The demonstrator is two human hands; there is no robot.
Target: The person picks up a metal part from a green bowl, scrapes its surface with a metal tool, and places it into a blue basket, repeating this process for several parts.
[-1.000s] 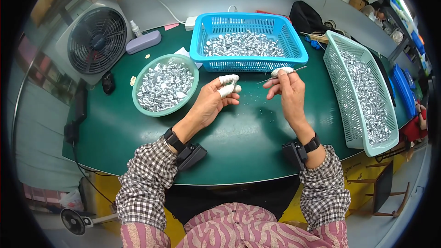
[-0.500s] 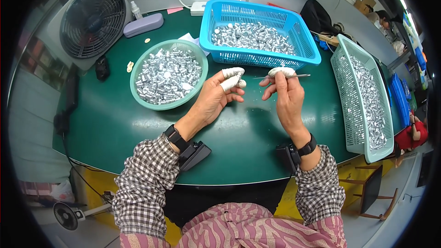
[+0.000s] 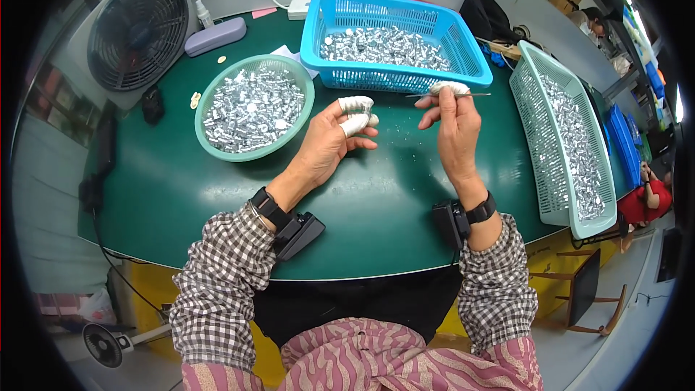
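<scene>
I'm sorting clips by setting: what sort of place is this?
Probably a small workshop or factory bench for hand sorting or assembly. A green table carries a round basin and two plastic baskets full of small silvery metal parts, and the right hand holds a thin metal pin.

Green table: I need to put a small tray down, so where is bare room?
Bare green table lies between both wrists and before the round green bowl. Crowded: the far edge, with blue basket, and the right side, with pale green basket.

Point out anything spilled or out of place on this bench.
Tiny silvery flecks lie scattered on the green table below the hands, outside the round bowl and blue basket. Otherwise nothing stands out.
</scene>
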